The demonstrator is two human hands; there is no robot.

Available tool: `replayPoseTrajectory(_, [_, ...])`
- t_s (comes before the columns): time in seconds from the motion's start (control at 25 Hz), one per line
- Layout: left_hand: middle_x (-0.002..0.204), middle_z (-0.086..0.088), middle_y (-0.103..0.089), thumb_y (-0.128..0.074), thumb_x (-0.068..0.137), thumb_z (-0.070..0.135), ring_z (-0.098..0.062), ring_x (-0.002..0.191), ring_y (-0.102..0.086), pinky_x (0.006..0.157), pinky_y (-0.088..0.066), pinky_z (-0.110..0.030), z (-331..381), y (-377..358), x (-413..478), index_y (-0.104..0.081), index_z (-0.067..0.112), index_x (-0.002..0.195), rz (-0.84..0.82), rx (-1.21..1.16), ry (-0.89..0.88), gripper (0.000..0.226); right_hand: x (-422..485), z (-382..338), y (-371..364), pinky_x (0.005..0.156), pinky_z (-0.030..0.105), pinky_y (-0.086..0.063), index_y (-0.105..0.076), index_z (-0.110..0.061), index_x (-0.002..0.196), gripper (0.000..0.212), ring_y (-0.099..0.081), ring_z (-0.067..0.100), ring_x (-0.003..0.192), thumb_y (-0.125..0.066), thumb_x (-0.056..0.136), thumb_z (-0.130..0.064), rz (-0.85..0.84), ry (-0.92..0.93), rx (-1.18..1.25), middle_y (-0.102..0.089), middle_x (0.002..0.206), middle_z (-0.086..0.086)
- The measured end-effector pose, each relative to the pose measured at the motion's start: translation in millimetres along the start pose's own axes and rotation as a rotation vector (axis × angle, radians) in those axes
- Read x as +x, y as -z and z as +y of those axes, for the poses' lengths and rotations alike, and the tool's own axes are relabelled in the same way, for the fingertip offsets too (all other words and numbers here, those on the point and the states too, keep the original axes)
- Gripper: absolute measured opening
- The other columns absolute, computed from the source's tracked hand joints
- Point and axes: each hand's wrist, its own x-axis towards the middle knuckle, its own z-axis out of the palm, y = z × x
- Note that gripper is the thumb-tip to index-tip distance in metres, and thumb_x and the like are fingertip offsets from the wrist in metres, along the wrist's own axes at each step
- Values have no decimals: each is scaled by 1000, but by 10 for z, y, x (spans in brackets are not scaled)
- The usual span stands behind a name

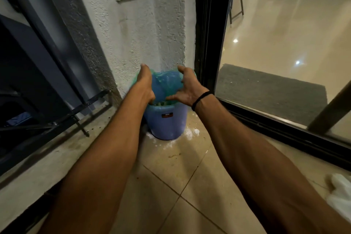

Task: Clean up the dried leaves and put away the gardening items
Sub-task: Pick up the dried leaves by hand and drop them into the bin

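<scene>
A blue plastic bin [167,123] with a green liner bag [167,81] stands on the tiled floor in the corner by the white wall. Some leaf litter [161,103] shows just inside its near rim. My left hand [146,83] lies along the bin's left rim with its fingers stretched towards the wall and its thumb down inside the opening. Over the right side of the opening my right hand [187,87] hovers with fingers spread and slightly bent, holding nothing. A black band [201,99] circles that wrist.
A dark metal window grille [57,112] and a concrete ledge [57,157] run along the left. A black-framed glass door [207,43] stands on the right, a grey mat [271,91] behind it. White powder [193,132] dusts the floor by the bin. A white object [340,195] lies at bottom right.
</scene>
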Motion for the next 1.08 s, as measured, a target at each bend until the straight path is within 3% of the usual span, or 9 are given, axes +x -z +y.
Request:
replayPoseTrajectory(0.12, [123, -18, -66, -34, 86, 71, -37, 102, -68, 86, -58, -51, -108, -108, 14, -59, 6, 119, 154, 13, -135, 77, -128, -149, 264, 94, 44, -50, -53, -7, 101, 20, -60, 31, 94, -49, 99, -26, 135, 112, -28, -56, 103, 17])
replayPoseTrajectory(0.28, [117, -30, -65, -43, 77, 56, -50, 105, -62, 82, -53, -64, -380, -476, 126, -65, -2, 107, 234, 21, -282, 68, -454, -254, 699, 69, 28, -59, -57, -4, 96, 11, -60, 18, 75, -48, 100, -7, 286, 229, 28, -57, 85, 10])
replayPoseTrajectory(0.4, [106, -27, -69, -39, 69, 62, -50, 98, -65, 82, -52, -66, -655, -925, 10, -67, -3, 99, 187, 53, -310, 77, -863, -268, 990, 64, 25, -57, -57, -5, 95, 8, -58, 15, 70, -51, 99, -7, 399, 290, -4, -57, 79, 7])
replayPoseTrajectory(0.52, [103, -17, -74, -38, 77, 59, -39, 97, -70, 88, -55, -55, -978, -1494, -638, -72, 7, 99, -3, 77, -328, 66, -1405, -309, 1395, 69, 27, -58, -61, -3, 98, 5, -61, 17, 71, -56, 97, -6, 539, 337, -64, -60, 80, 9])
replayPoseTrajectory(0.64, [103, -15, -73, -40, 85, 55, -32, 91, -70, 79, -56, -46, -1377, -2107, -1419, -70, 13, 102, -224, 101, -298, 54, -2202, -402, 1836, 70, 28, -59, -62, -1, 100, 7, -62, 20, 73, -58, 96, -4, 727, 393, -129, -61, 80, 11])
replayPoseTrajectory(0.76, [89, -5, -70, -42, 89, 50, -23, 80, -66, 71, -50, -36, -1869, -2811, -2232, -68, 16, 97, -455, 173, -255, 43, -3233, -470, 2246, 70, 30, -58, -63, 4, 102, 11, -61, 23, 73, -59, 92, 3, 971, 460, -187, -61, 81, 15])
replayPoseTrajectory(0.84, [88, -5, -74, -42, 82, 51, -29, 85, -70, 75, -56, -38, -2196, -3239, -2908, -71, 17, 91, -586, 222, -234, 46, -4005, -426, 2524, 69, 31, -57, -61, 2, 91, 4, -59, 22, 69, -60, 90, 6, 1121, 510, -192, -59, 78, 15])
replayPoseTrajectory(0.92, [89, -8, -75, -41, 78, 50, -33, 88, -70, 79, -59, -44, -2532, -3557, -3598, -71, 14, 86, -738, 272, -226, 47, -4784, -261, 2769, 67, 32, -56, -59, -2, 81, 12, -58, 21, 65, -62, 89, 6, 1283, 537, -194, -57, 74, 13])
replayPoseTrajectory(1.08, [89, -14, -73, -43, 79, 46, -34, 85, -69, 79, -58, -47, -3281, -3747, -5079, -69, 8, 84, -1038, 404, -231, 45, -6264, 328, 3092, 53, 25, -54, -60, -1, 86, 6, -57, 19, 59, -58, 89, 4, 1590, 519, -94, -57, 75, 14])
